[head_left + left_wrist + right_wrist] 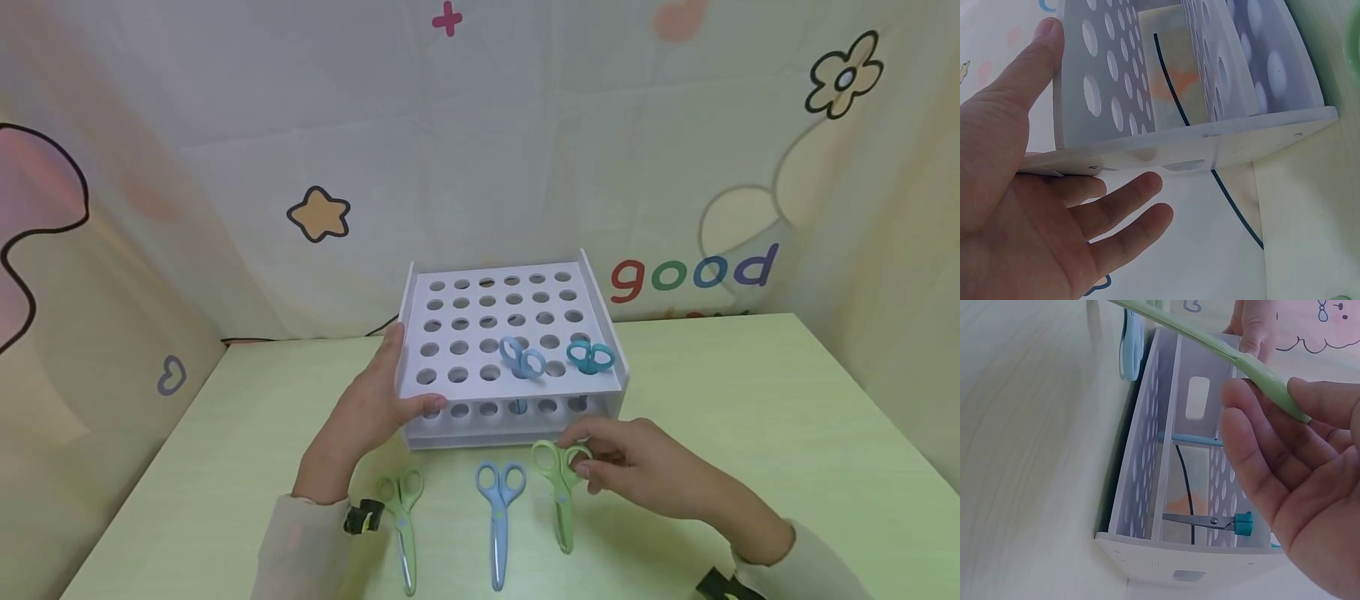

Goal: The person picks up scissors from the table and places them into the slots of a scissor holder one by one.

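My left hand (360, 417) holds the left side of a white rack (444, 362), its thumb over the front edge and its fingers along the outer side panel. In my right hand (637, 467), thumb and fingers pinch one handle loop of green scissors (564, 521), tips pointing toward me, just in front of the rack. Light blue scissors (522, 364) and teal scissors (591, 358) stand in holes near the rack's front, handles up; the teal blades (1191, 519) show below the top shelf in the right wrist view.
Another green pair of scissors (405, 533) lies on the table (720, 400) near my left sleeve. Blue scissors (498, 533) lie to its right, handles toward the rack. Behind the rack hangs a printed cloth (495, 167), and a dark cord (1235, 206) runs behind it.
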Demonstrator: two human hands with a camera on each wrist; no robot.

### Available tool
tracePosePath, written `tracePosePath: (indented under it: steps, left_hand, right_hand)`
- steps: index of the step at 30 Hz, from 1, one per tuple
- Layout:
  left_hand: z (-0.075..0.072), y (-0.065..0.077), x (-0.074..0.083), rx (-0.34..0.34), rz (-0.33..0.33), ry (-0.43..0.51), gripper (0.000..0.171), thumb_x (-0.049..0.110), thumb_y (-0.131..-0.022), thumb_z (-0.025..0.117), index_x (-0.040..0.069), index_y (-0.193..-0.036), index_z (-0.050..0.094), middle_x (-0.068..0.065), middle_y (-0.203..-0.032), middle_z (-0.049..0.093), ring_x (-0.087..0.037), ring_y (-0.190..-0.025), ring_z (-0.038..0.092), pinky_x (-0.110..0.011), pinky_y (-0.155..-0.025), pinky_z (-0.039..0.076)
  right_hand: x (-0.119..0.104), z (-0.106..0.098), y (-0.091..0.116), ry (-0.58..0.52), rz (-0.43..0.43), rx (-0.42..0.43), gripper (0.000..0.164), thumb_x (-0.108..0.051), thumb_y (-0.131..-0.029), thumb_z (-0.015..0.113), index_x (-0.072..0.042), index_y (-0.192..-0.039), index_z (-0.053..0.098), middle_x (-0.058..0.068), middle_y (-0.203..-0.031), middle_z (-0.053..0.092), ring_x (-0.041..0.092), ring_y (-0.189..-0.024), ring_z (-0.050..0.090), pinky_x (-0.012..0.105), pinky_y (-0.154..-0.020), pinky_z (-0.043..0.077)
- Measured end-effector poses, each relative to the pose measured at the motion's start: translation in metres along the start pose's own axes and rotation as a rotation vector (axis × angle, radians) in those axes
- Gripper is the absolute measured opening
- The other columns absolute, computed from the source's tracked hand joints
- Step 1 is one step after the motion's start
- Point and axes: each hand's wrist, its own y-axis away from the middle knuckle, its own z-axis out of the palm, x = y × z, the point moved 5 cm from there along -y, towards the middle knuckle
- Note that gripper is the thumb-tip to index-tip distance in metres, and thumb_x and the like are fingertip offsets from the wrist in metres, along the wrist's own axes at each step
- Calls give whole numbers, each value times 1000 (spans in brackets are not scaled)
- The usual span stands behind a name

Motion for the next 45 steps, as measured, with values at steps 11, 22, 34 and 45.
tracePosePath:
  steps: [11,22,34,45]
  left_hand:
    - [-1,0,0,0,-2,0,122,40,-81,86,21,-164,-3,-7,-167,17,-31,-123,46,-51,-103,41]
    - [-1,1,1,5,-11,-4,122,39,-81,86,21,-164,-2,-7,-166,20,-32,-120,48,-50,-99,43]
    - [0,1,-1,8,-7,1,122,40,-81,86,23,-164,-2,-6,-165,20,-32,-122,47,-51,-102,41]
    - [-1,1,0,11,7,-8,122,41,-81,86,23,-163,-2,-7,-161,29,-30,-115,49,-49,-97,43]
  right_hand:
    - [-4,-1,0,15,-22,5,18,-12,-102,62,-14,-120,62,-7,-82,66,11,-74,65,30,-64,53]
    - [-8,-1,2,27,-31,14,18,-16,-102,62,-15,-120,65,-10,-84,66,12,-76,67,30,-66,53]
    - [-15,-5,2,6,-72,38,14,-13,-102,61,-13,-115,67,-5,-92,68,16,-77,69,32,-67,55]
    - [-22,-11,2,-37,-33,57,17,-11,-102,61,-8,-116,69,-4,-95,71,15,-79,71,33,-73,57]
